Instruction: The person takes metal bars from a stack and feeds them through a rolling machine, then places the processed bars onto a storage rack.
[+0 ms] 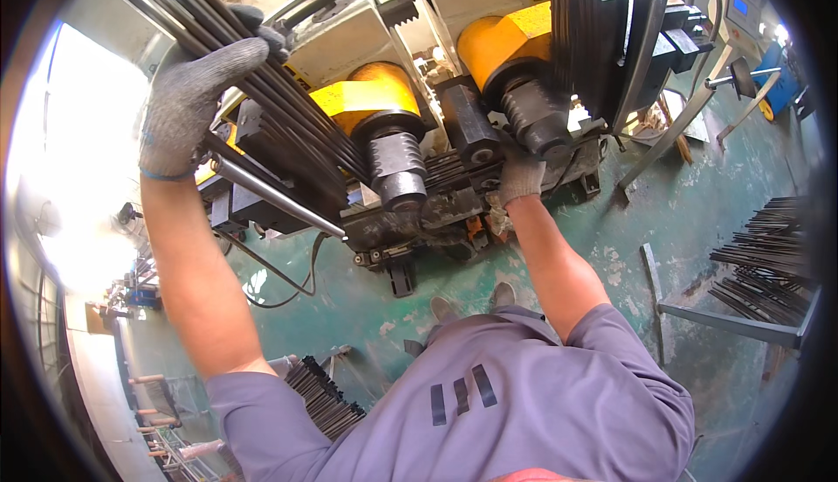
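My left hand (pixel 196 89), in a grey knit glove, wraps round a bundle of long dark metal rods (pixel 288 107). Its thumb lies across the rods and some fingertips show on their far side. The rods slant from the upper left down toward a ridged metal roller (pixel 397 164) under a yellow housing (pixel 371 98). My right hand (pixel 522 175), gloved too, reaches in below a second ridged roller (pixel 537 116), beside a dark block (pixel 469 120). Machine parts and shadow hide its fingers, so whether it grips anything cannot be made out.
A shiny metal bar (pixel 271 192) juts out below my left hand. More dark rods stand upright at the machine's right (pixel 563 37). Rod stacks lie on a rack (pixel 768 259) at right and behind my left arm (pixel 323 395). A cable (pixel 301 286) loops above the green floor.
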`<state>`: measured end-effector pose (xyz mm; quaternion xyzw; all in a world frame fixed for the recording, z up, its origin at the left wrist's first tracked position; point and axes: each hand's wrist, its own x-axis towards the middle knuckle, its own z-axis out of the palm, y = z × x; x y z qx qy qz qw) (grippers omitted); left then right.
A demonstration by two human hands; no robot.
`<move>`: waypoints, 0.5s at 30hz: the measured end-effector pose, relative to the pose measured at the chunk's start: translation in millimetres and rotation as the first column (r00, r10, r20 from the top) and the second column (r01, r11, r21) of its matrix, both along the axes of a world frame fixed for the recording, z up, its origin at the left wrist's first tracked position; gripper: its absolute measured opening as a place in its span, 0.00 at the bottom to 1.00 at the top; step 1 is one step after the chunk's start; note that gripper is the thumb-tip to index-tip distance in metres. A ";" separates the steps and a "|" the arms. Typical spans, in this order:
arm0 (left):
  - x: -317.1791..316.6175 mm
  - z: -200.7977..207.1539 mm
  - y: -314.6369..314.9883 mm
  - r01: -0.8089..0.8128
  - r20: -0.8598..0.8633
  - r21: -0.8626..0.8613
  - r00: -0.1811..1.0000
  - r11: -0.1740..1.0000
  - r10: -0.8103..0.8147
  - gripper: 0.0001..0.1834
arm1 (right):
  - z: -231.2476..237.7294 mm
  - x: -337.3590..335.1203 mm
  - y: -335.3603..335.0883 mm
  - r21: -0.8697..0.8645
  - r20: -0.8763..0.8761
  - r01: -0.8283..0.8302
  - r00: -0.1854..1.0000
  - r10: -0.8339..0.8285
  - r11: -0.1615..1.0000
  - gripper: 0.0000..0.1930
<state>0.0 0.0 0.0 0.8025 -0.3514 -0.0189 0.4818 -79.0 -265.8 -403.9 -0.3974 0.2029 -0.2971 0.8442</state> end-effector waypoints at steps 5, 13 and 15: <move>0.8 -9.6 -0.2 -0.123 0.052 0.022 0.991 0.992 0.122 0.20 | -20.0 5.2 -10.3 -0.197 -0.018 0.113 0.993 -0.119 0.974 0.21; -19.8 2.6 -16.4 -0.099 0.008 0.082 0.995 0.992 0.098 0.18 | -31.3 15.3 -1.4 -0.081 -0.071 0.156 0.984 -0.162 0.984 0.11; -20.9 5.0 -20.1 -0.089 0.011 0.092 0.996 0.992 0.088 0.18 | -46.0 23.1 -4.1 -0.212 -0.044 0.156 0.985 -0.168 0.965 0.12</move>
